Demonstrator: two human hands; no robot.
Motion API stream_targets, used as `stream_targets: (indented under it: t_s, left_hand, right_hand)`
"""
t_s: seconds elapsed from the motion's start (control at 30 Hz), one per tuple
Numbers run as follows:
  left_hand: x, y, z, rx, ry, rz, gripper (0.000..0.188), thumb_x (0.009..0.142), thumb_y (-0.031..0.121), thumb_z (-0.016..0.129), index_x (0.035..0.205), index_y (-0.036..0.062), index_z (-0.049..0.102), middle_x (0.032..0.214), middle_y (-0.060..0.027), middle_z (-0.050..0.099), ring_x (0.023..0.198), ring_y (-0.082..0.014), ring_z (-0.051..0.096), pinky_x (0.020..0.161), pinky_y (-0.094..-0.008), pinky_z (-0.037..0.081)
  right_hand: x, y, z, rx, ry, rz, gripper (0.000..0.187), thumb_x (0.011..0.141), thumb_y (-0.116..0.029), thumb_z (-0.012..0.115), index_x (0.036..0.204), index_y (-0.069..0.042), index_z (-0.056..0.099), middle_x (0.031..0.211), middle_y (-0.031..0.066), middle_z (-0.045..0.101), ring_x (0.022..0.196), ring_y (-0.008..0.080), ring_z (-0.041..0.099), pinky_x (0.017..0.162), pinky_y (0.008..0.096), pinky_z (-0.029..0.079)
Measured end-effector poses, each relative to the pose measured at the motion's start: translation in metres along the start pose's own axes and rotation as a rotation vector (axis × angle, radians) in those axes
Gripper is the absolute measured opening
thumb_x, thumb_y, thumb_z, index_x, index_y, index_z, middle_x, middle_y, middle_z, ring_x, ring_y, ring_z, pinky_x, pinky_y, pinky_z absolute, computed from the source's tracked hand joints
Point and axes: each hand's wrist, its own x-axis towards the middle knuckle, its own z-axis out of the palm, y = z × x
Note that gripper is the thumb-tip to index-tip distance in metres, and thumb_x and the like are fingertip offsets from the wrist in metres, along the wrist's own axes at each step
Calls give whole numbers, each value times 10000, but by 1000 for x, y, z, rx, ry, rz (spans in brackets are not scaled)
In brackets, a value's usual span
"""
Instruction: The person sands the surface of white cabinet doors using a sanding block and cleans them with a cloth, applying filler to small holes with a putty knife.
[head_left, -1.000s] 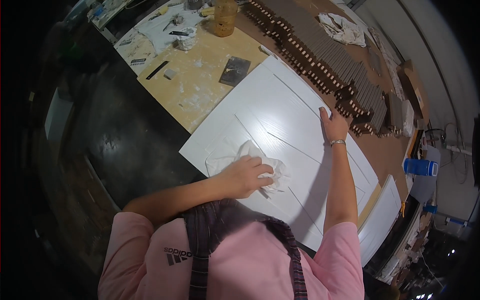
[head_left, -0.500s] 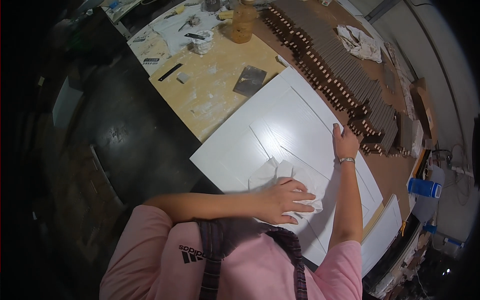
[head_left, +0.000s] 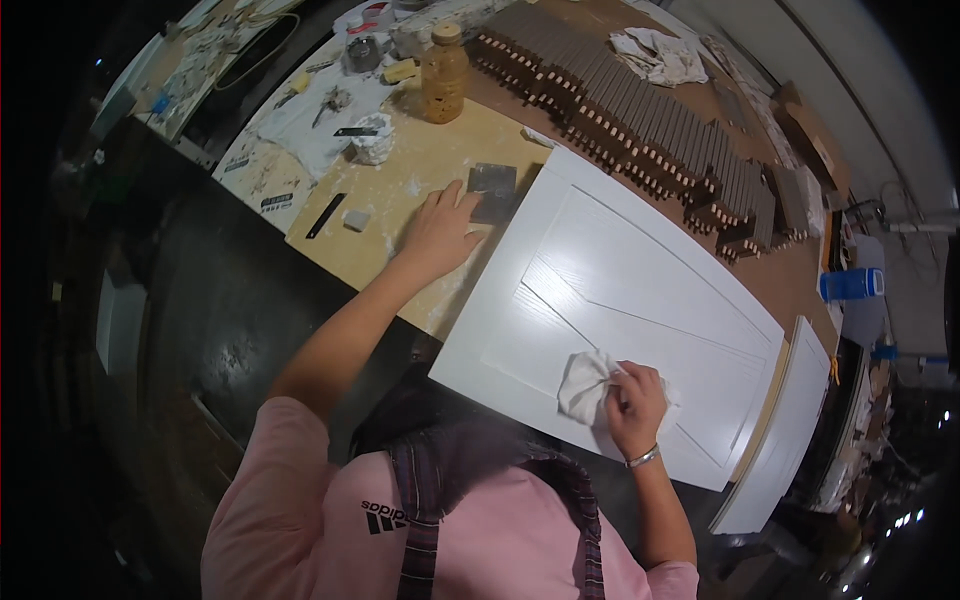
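A white panel (head_left: pixel 530 230) with a raised frame and slanting grooves, much like a cabinet door, lies flat before me. On its near part my right hand (head_left: pixel 637 408) is closed round a crumpled white cloth (head_left: pixel 585 388). My left hand (head_left: pixel 437 238) stretches over the yellowish board (head_left: pixel 400 200) beyond the panel's left edge. Its fingers are spread, and the fingertips are at the left edge of a dark grey square sheet (head_left: pixel 493 190); whether they touch it I cannot tell.
A small grey block (head_left: pixel 355 220) and a black strip (head_left: pixel 326 216) lie on the board. Behind stand a lidded plastic jar (head_left: pixel 443 75) and a white cup (head_left: pixel 372 138). Brown slats (head_left: pixel 640 125) fill the table's far side. Another white panel (head_left: pixel 780 430) is at right.
My left hand has left the cloth and reached out to the grey sheet. My right hand has let go of the panel's far edge and taken the cloth. The view has shifted.
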Motion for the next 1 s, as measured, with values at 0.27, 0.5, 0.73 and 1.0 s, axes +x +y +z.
stream_targets:
  t_s: [0.27, 0.5, 0.73, 1.0]
  left_hand:
    - [73, -33, 16, 266, -144, 69, 673, 792, 299, 708, 1414, 162, 491, 1490, -253, 368, 1344, -417, 393, 1140, -502, 293]
    - [63, -69, 0, -225, -83, 182, 617, 721, 158, 694, 1327, 144, 579, 1391, -237, 488, 1228, -419, 507, 1059, -478, 400]
    - [3, -54, -14, -365, -329, 917, 610, 746, 201, 766, 1339, 237, 627, 1490, -220, 426, 1309, -390, 472, 1077, -500, 409]
    - [99, -20, -9, -398, -250, 568, 595, 765, 198, 740, 1347, 232, 627, 1447, -152, 495, 1297, -357, 478, 1134, -430, 396]
  right_hand:
    - [22, -22, 25, -393, 408, 455, 190, 726, -11, 591, 912, -49, 608, 1000, 145, 610, 878, 361, 554, 723, 463, 465]
    - [31, -26, 31, -406, 382, 507, 191, 728, -7, 577, 913, -54, 591, 972, 120, 592, 875, 345, 551, 712, 455, 458]
    - [29, -28, 27, -427, 358, 524, 182, 726, -21, 580, 904, -59, 578, 976, 123, 581, 877, 349, 536, 724, 458, 444]
    - [26, -27, 24, -433, 337, 555, 196, 716, -19, 574, 909, -57, 579, 980, 135, 577, 878, 352, 532, 720, 458, 436]
